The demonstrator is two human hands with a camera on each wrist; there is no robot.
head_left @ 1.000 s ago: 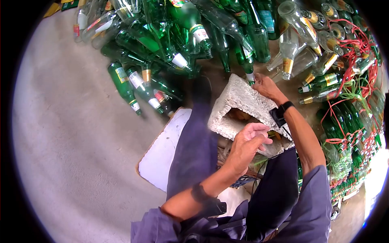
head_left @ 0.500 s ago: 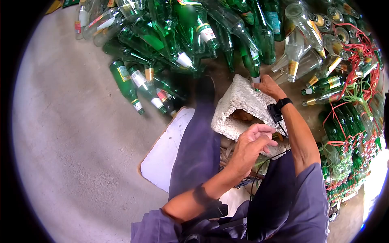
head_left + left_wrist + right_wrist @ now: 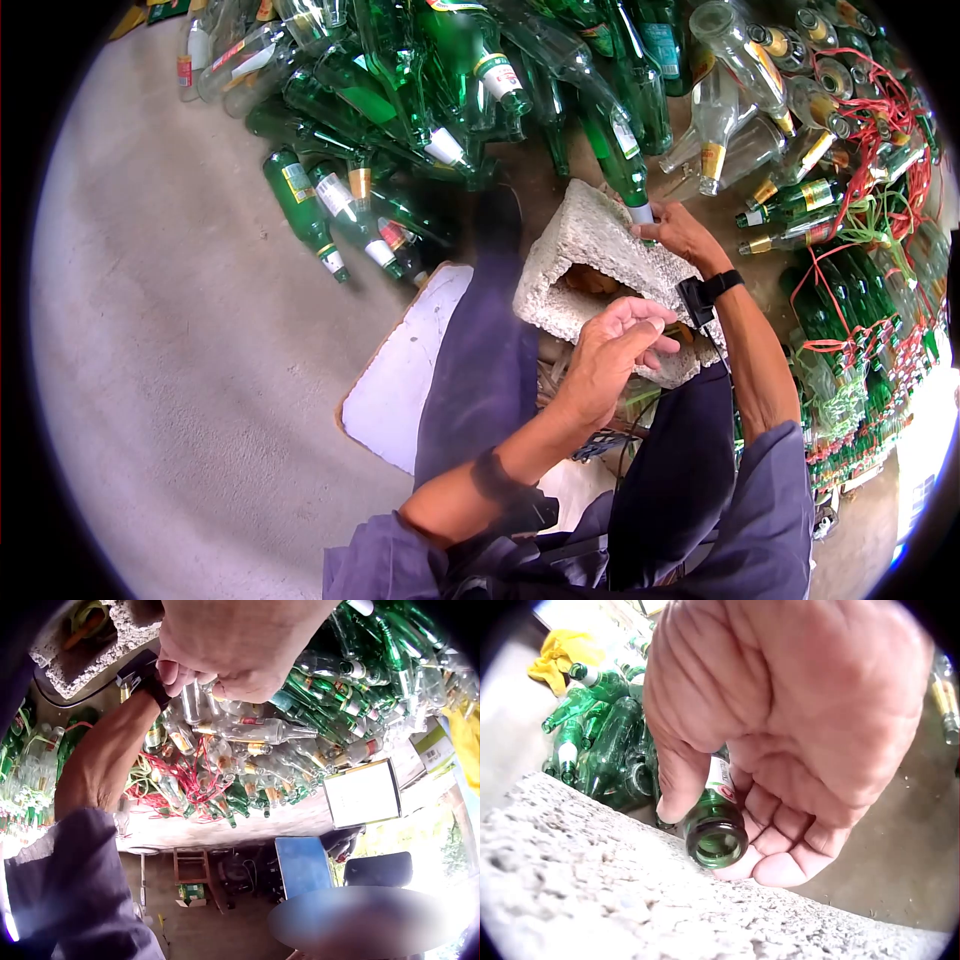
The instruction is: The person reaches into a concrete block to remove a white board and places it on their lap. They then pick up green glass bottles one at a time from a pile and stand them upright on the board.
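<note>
My right hand (image 3: 685, 238) grips the neck of a green glass bottle (image 3: 617, 155) beside the far edge of a rough, pale hollow block (image 3: 590, 222). In the right wrist view, the bottle's uncapped mouth (image 3: 717, 844) points toward the camera, with thumb and fingers around the neck and its white label. The bottle's body slants away toward a heap of green bottles (image 3: 395, 90). Over the block's near side, my left hand (image 3: 610, 355) hovers with loosely bent fingers and holds nothing.
Clear glass bottles (image 3: 715, 125) lie to the right of the heap, near tangled red string (image 3: 885, 110). Several loose green bottles (image 3: 300, 205) lie on the floor at left. A pale board (image 3: 405, 375) lies beside my leg. A thin black cable runs by the block.
My right hand has come nearer, drawing the green bottle's neck along the block's edge and out from the heap. The left hand stays in nearly the same place.
</note>
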